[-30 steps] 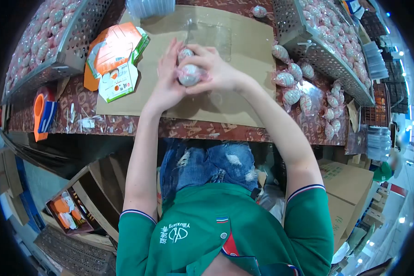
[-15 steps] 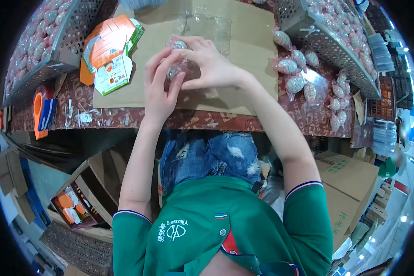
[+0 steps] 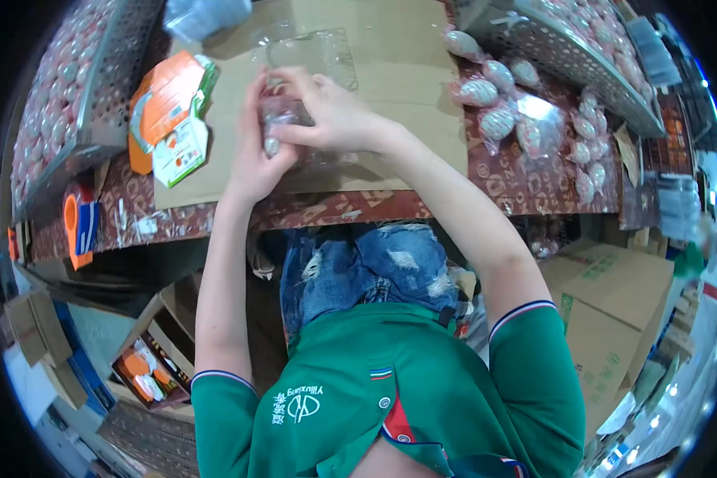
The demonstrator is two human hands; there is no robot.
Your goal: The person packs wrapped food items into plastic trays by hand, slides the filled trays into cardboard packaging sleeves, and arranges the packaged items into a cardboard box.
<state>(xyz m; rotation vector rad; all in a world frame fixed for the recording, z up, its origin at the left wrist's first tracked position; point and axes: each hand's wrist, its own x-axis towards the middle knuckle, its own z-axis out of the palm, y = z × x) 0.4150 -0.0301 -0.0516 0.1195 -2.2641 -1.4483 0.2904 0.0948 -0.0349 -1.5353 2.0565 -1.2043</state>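
Note:
My left hand (image 3: 255, 159) and my right hand (image 3: 323, 115) are closed round wrapped eggs (image 3: 279, 111) in shiny clear plastic, above a brown cardboard sheet (image 3: 406, 103). Fingers and blur hide how many eggs there are. Just beyond my hands lies a clear plastic piece (image 3: 327, 56), flat on the cardboard. Orange and white printed cards (image 3: 171, 107) are stacked to the left. Several loose wrapped eggs (image 3: 498, 123) lie on the patterned table (image 3: 486, 179) to the right.
Perforated crates of wrapped eggs stand at left (image 3: 107, 103) and right (image 3: 581, 64). Clear plastic containers (image 3: 207, 16) are at the back. An orange and blue tape dispenser (image 3: 80, 223) sits at the left front edge. A cardboard box (image 3: 613, 295) stands below right.
The view has shifted, so the table things appear displaced. My hands have closed in round the wrapped eggs, and the left fingers, spread apart half a second ago, are now wrapped beside them.

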